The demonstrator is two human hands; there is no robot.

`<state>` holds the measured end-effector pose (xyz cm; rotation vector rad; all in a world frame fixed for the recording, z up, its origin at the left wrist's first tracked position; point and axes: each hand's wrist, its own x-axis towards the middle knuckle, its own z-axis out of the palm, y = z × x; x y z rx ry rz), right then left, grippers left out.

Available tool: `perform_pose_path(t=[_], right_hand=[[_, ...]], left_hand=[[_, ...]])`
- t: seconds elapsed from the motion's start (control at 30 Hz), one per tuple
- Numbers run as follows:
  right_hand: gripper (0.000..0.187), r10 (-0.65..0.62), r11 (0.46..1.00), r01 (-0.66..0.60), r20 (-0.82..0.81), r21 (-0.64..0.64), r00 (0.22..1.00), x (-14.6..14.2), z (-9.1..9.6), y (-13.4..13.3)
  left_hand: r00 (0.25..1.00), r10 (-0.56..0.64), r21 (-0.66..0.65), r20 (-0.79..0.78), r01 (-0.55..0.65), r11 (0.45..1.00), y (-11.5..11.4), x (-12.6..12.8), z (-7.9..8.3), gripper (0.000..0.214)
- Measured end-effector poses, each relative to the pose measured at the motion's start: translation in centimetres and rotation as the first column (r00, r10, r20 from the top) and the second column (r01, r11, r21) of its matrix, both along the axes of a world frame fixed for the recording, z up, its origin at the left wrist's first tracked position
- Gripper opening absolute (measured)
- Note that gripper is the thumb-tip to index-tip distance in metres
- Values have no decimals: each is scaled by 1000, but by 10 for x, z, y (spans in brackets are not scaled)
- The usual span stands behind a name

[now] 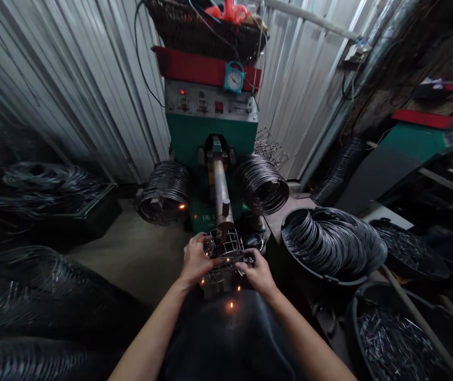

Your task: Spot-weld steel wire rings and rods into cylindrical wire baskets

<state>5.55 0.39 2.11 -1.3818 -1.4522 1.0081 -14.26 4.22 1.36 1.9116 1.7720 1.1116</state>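
Observation:
A small round wire cage sits under the electrode arm of a green spot welder. My left hand grips the cage's left side, thumb and fingers around the wires. On the right side, my right hand is closed with its fingertips at the cage's edge, pinching the wire there. Orange sparks fly below the cage and over a dark apron. The lower part of the cage blurs into the metalwork beneath it.
Wire coils hang left of the welder, with more rings on its right. A tub of wire rings stands at the right. Nearer is a bucket of short wire pieces, crossed by a pole. Stacked wirework lies left.

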Motion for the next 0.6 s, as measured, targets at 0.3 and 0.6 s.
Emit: perform_pose_path(t=[0.3, 0.6], right_hand=[[29, -295, 851, -74, -591, -520, 750, 31, -28, -37], [16, -492, 773, -63, -660, -631, 568, 45, -29, -39]], left_hand=[[994, 105, -25, 14, -105, 994, 16, -6, 2, 58], [996, 85, -129, -32, -89, 988, 21, -6, 10, 62]])
